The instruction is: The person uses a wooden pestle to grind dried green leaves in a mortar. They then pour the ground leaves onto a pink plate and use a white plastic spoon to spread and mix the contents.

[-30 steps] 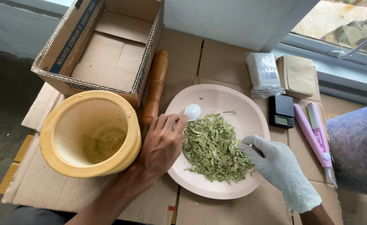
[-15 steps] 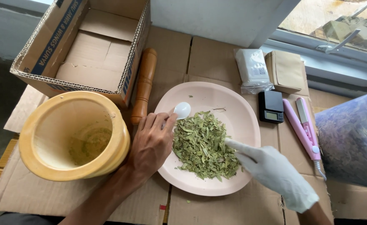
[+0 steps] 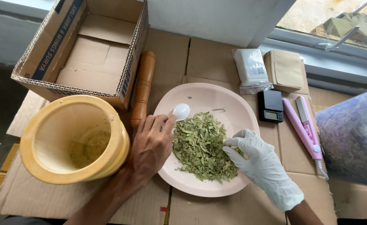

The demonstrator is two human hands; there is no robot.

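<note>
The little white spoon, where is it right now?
The white spoon is in the left hand, its bowl over the pink plate just above the pile of dried green leaves.

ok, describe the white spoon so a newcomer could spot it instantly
Find the pale pink plate at the centre of the cardboard-covered surface. At its upper left edge, the bare left hand holds a small white spoon beside the dried green leaves. It is the plate's only glossy white thing.

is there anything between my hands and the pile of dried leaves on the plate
Nothing visible. The gloved right hand already rests on the right edge of the dried leaves on the pink plate. The bare left hand, holding a white spoon, sits beside the pile's left edge.
</note>
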